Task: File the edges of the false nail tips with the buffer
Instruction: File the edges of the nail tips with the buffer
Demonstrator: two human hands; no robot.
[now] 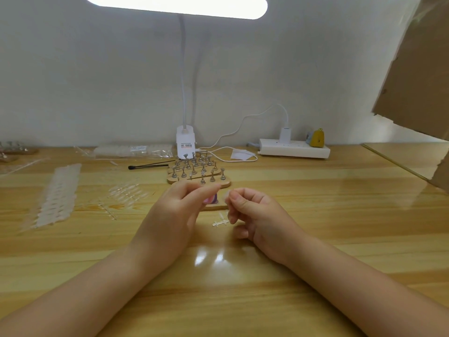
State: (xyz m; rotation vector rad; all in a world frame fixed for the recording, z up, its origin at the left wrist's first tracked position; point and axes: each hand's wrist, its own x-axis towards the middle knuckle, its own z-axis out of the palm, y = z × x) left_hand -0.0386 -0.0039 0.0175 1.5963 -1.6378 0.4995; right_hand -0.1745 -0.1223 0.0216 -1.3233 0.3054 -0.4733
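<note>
My left hand (177, 212) holds a small pink and purple buffer (211, 198) between thumb and fingers; most of the buffer is hidden by them. My right hand (252, 212) pinches a clear false nail tip (227, 194) at its fingertips, close to the buffer's right end. Whether tip and buffer touch, I cannot tell. A clear plastic sprue piece (220, 222) lies on the wooden table (315, 215) just below my right fingers. Loose clear nail tips (126, 190) lie to the left.
Wooden stands with several metal nail holders (198, 172) sit just beyond my hands. Strips of nail tips (59, 195) lie at left, bagged tips (132, 150) behind. A lamp base (185, 142), black pen (148, 165), power strip (294, 148) and cardboard (418, 76) are farther back.
</note>
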